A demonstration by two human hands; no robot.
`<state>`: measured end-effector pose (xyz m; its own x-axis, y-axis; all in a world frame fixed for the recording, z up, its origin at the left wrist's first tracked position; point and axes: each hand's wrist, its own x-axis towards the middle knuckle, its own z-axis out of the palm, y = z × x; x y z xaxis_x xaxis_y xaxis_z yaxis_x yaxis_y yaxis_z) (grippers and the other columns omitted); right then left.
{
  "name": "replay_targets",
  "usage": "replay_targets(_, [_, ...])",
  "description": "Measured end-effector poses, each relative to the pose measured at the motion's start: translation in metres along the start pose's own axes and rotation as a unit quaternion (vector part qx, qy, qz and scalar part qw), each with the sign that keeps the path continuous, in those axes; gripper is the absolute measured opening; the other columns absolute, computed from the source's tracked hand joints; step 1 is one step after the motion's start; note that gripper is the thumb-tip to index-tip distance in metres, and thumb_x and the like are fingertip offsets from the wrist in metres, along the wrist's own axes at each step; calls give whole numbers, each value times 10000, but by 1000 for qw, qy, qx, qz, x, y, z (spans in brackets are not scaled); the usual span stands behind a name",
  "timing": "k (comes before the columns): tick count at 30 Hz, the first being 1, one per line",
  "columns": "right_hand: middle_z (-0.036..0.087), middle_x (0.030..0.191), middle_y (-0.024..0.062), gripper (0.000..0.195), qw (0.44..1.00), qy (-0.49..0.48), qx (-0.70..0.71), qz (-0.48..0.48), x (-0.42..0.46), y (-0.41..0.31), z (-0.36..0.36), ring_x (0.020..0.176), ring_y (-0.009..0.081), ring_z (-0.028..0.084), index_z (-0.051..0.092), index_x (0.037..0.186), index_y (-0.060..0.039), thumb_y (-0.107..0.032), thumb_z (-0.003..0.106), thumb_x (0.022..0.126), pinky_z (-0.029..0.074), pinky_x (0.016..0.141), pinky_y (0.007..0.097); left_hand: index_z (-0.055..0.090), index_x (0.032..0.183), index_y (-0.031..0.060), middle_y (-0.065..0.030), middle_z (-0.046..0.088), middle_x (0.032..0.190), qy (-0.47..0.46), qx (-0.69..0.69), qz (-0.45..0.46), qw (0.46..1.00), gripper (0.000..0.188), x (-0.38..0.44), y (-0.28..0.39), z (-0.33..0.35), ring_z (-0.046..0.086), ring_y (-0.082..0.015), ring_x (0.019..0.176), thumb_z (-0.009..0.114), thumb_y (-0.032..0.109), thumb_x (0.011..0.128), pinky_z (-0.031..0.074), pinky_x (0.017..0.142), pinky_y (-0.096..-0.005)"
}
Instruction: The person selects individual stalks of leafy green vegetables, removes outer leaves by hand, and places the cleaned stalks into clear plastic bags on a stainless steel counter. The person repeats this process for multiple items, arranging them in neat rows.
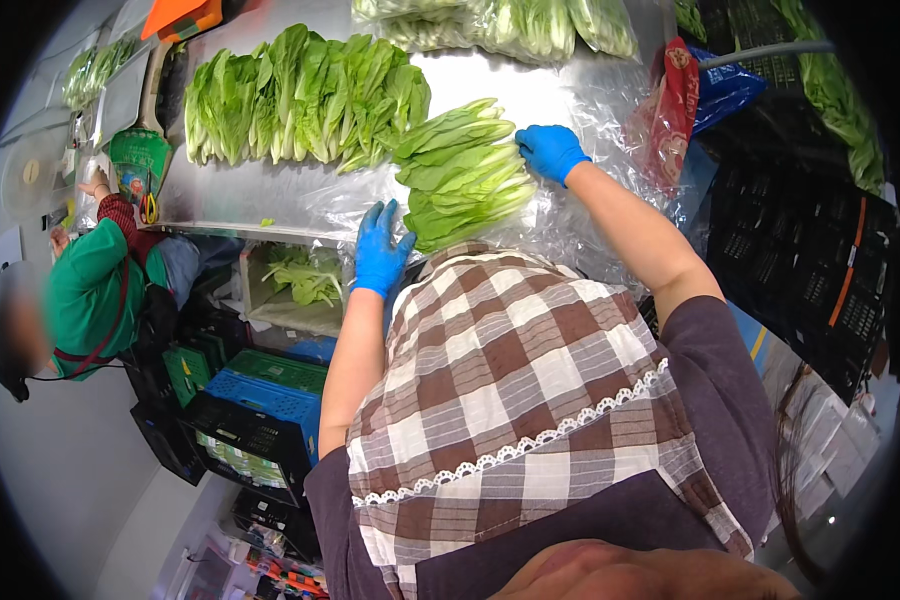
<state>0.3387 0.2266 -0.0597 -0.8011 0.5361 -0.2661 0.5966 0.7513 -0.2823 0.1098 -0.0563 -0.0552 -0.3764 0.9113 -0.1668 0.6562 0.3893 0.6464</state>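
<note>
A bunch of leafy greens with pale stems (469,176) lies in front of me on clear plastic film (600,217). Its stem ends point to the right. At the stem ends is my right hand (553,154) in a blue glove, its fingers curled; whether they pinch the film or a stem is hidden. My left hand (382,251), also gloved in blue, rests over the table's front edge beside the leaf tips. Its fingers are spread and it holds nothing. Behind it, a long row of upright-leaning greens (307,101) covers the metal table (232,191).
Bagged greens (525,30) lie at the back. A red printed plastic bag (675,112) hangs on the right, near black crates (787,255). Below the table stands a bin with loose leaves (300,281). Orange-handled scissors (148,206) and a co-worker in green (94,289) are on the left.
</note>
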Motion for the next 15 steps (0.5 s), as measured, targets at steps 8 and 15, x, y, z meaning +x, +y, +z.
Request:
replay_targets(8, [641, 879, 123, 162, 969, 126, 207, 47, 4, -16, -34, 808, 309, 615, 646, 885, -113, -241, 589, 803, 491, 723, 379, 597, 1117, 26, -154, 608, 1041, 182, -135, -35, 973, 354, 4, 25, -39, 587, -278, 967, 681, 132, 789, 449, 873, -339])
replay_targets(15, [648, 796, 80, 155, 778, -112, 618, 19, -7, -137, -36, 678, 116, 597, 658, 891, -8, -137, 670, 807, 489, 624, 243, 638, 1075, 67, -103, 641, 964, 146, -129, 99, 976, 331, 10, 93, -46, 617, -225, 881, 716, 71, 753, 480, 789, -315])
